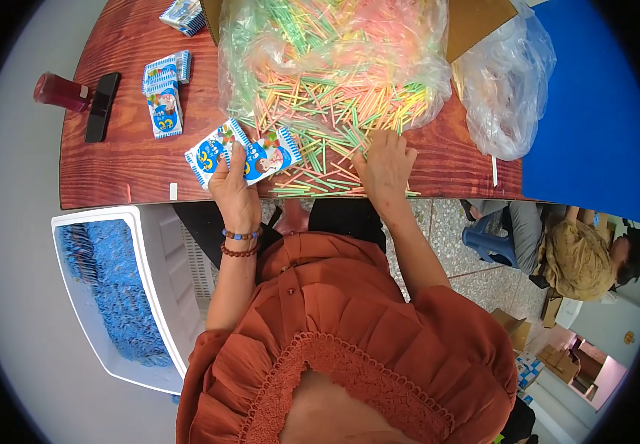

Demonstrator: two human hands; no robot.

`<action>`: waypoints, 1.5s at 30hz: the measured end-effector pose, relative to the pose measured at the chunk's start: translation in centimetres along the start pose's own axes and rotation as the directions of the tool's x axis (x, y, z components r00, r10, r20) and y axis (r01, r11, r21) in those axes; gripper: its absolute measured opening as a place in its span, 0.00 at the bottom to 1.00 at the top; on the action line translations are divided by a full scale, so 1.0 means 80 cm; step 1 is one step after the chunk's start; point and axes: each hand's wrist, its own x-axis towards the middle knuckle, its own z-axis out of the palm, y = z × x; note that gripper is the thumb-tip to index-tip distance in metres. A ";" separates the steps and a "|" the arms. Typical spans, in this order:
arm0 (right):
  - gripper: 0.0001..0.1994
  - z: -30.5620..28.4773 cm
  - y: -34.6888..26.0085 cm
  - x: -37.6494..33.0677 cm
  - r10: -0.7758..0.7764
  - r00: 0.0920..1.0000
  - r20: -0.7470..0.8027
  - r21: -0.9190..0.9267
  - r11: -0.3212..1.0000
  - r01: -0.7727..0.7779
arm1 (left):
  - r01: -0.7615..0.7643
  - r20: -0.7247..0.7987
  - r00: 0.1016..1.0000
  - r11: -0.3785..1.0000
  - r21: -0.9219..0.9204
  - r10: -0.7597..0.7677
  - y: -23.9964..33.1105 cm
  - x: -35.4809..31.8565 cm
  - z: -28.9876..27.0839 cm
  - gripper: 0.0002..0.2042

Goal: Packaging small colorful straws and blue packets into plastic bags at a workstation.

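Rust-coloured ruffled fabric fills the near view. Beyond it, the left hand (232, 185) pinches flat, glossy blue-and-white packets (242, 154) at the wooden table's (127, 159) edge; they could slide off. The right hand (386, 164) lies fingers spread, gripping nothing, on thin pastel sticks (320, 159); a careless sweep may roll some over the edge. Farther back, a crinkly clear bag (331, 52) bulges with more.

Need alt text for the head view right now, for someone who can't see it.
The left hand holds small blue-and-white printed packets over a brown wooden table, while the right hand rests on loose thin pastel sticks spilling from a clear plastic bag.
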 end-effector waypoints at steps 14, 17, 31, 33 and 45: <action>0.13 0.013 0.013 0.011 -0.140 0.990 -0.014 0.205 0.969 0.140 | 0.018 0.020 1.000 1.000 0.016 -0.018 -0.008 0.002 -0.003 0.06; 0.08 0.014 0.011 0.014 -0.166 0.986 0.036 0.115 0.980 0.161 | 0.011 0.021 1.000 1.000 0.024 -0.012 -0.011 0.003 -0.004 0.06; 0.10 -0.005 0.052 0.103 -0.588 0.809 0.011 0.171 0.798 0.578 | -0.003 0.020 1.000 1.000 0.006 0.003 -0.004 0.001 -0.006 0.07; 0.09 -0.001 0.063 0.118 -0.714 0.700 0.026 0.062 0.700 0.712 | 0.030 0.009 1.000 0.999 0.019 -0.030 -0.002 -0.001 -0.003 0.08; 0.09 0.000 0.069 0.151 -0.789 0.612 0.060 -0.062 0.609 0.791 | 0.036 -0.009 0.999 0.999 0.002 -0.036 -0.002 0.000 0.002 0.08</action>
